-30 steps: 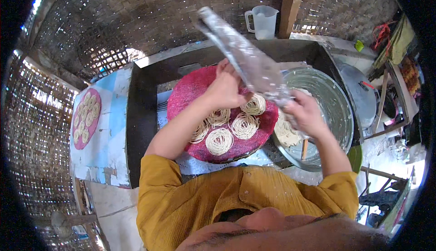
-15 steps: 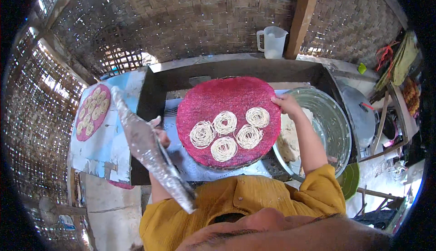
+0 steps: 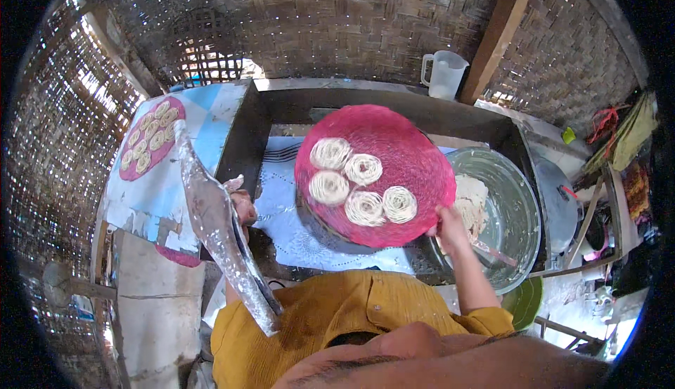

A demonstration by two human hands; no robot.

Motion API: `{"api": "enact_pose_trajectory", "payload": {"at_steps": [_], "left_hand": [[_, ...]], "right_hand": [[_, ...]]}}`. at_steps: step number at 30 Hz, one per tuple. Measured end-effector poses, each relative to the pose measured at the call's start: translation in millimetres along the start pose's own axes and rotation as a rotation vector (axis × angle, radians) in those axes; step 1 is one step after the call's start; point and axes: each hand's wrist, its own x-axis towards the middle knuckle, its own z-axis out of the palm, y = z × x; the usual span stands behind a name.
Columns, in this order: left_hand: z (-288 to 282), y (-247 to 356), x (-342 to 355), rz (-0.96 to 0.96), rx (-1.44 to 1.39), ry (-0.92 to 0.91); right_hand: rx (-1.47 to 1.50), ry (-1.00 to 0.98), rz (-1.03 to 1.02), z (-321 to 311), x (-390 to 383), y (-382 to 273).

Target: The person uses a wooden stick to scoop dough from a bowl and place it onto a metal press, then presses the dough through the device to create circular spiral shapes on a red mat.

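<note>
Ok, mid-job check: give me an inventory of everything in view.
Tray: 1, pink, centre
Swirls: 5, cream, on tray
Long tool: 1, brown and whitish, left of tray
Cloth: 1, white, below tray
Basin: 1, grey, right of tray
Dough: 1 lump, pale, in basin
Stick: 1, reddish, at basin
Side table: 1, blue and white, left
Mat: 1, pink, on side table, more swirls on it
Post: 1, brown, back
Jug: 1, translucent white, beside post
Pot: 1, grey, right of basin
Bowl: 1, green, lower right
Far-right clutter: uncountable
Shirt: 1, mustard, bottom
Left hand: 1, at long tool
Right hand: 1, at tray's rim
</note>
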Motion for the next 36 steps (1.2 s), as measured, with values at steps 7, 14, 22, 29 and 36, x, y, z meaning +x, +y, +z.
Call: {"api": "enact_pose_trajectory", "payload": {"at_steps": [7, 14, 22, 29, 36], "left_hand": [[9.9, -10.0, 3.4, 0.050, 0.088, -0.060], [-4.6, -11.1, -8.8, -0.140, 0.720, 0.056], [16.7, -11.3, -19.5, 0.141, 0.611, 0.176], [24.2, -29.4, -14.4, -0.392, 0.402, 0.254], [110.0, -40.0, 7.4, -0.032, 0.892, -0.258]], "right_hand": [[0.154, -0.182, 0.225, 16.2, -43.9, 17.9], [0.034, -0.097, 0.003, 2.9, 5.6, 19.4], [0.239, -0.026, 0.086, 40.0, -34.4, 34.5], [0.521, -0.168, 0.194, 61.8, -57.0, 39.7], [-0.899, -0.414, -0.137, 25.8, -104.0, -41.3]]}}
